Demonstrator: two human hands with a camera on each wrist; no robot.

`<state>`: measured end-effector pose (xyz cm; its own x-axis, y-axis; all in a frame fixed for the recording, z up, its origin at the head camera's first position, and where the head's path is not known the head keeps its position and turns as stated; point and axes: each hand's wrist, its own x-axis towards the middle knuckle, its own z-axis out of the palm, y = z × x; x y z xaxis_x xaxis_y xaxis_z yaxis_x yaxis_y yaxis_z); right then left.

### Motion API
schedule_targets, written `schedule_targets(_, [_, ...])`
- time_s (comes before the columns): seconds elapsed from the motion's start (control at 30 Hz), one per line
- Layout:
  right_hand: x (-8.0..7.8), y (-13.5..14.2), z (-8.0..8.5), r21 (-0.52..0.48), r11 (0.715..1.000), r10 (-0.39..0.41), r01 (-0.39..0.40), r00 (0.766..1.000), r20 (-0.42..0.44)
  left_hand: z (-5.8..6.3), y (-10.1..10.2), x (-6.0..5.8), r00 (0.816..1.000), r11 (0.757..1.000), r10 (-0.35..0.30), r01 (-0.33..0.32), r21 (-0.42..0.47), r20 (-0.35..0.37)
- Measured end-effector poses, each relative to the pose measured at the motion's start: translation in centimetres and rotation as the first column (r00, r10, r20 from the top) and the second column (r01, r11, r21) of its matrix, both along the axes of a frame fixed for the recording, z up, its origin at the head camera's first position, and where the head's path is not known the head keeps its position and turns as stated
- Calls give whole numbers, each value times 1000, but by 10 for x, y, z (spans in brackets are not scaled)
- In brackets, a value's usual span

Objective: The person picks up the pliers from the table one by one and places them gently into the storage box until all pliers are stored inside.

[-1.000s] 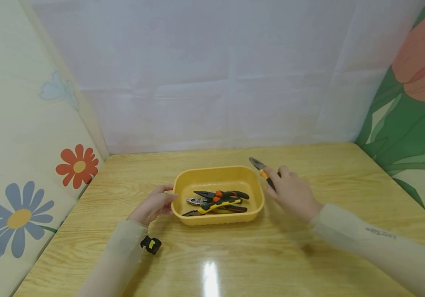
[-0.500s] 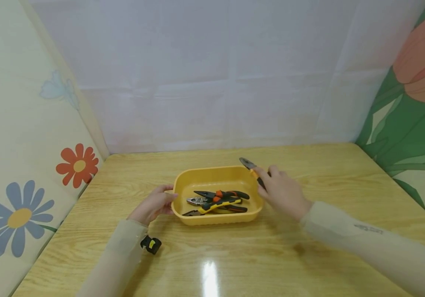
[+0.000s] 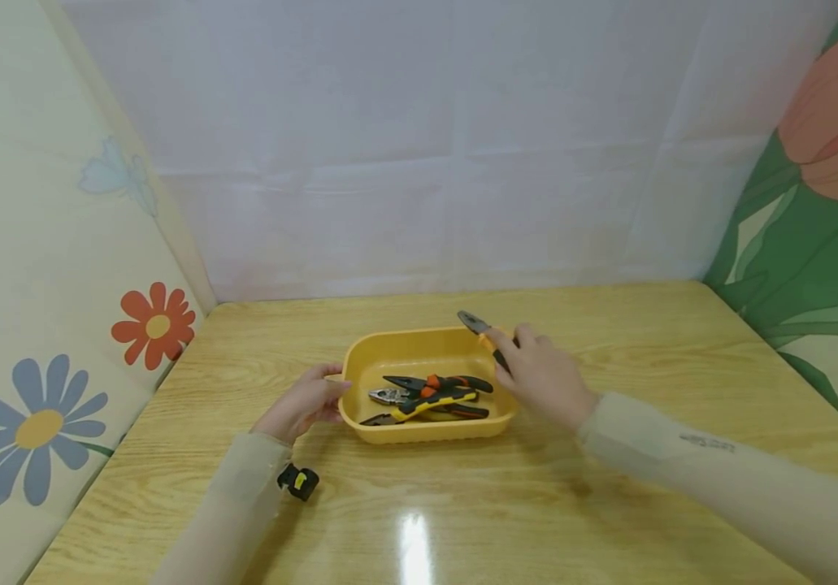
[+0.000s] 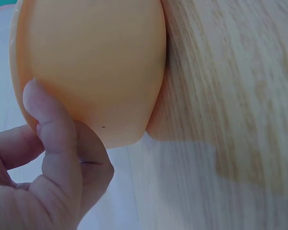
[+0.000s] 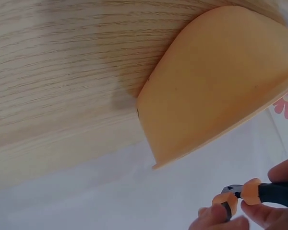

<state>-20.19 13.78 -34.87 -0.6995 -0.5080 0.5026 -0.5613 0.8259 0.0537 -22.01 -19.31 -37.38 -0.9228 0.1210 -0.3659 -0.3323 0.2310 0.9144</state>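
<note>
My left hand (image 3: pixel 305 405) holds the left end of a yellow plastic bin (image 3: pixel 426 434). In the left wrist view its thumb (image 4: pixel 50 112) lies against the bin's outer wall (image 4: pixel 96 62). Several pliers lie heaped inside: red-and-black long-nose pliers (image 3: pixel 457 382), yellow-and-black pliers (image 3: pixel 433 402), and a pair with silver jaws. Over the bin's right end, my right hand (image 3: pixel 546 378) grips pliers (image 3: pixel 473 322) with orange-and-black handles, their grey head pointing up and left. In the right wrist view these pliers (image 5: pixel 252 191) show between thumb and fingers, apart from the bin.
A wood-grain table (image 3: pixel 419 487) carries the bin. White sheeting (image 3: pixel 419 162) rises behind it, with flower-printed panels (image 3: pixel 38 244) on both sides. Beside the left sleeve is a small black block (image 3: pixel 298 482) with a yellow-green mark.
My right hand has moved left with the pliers, from beside the bin to over its right end. The left hand and the bin stay in place.
</note>
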Motion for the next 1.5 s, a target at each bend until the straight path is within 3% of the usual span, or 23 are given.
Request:
schedule_targets(0.77, [-4,-17,1,41,997,66,-65,997,-31,1,1,0,1000,1000,2,-2,-11,5])
schedule_targets(1.23, [-17,-26,-6,151,973,155,-173,981,120,2,3,0,1000,1000,6,-6,-3,11])
schedule_targets(1.5, [-31,-27,-8,202,924,273,-325,930,245,0,1,1,1000,1000,2,-2,1,-6])
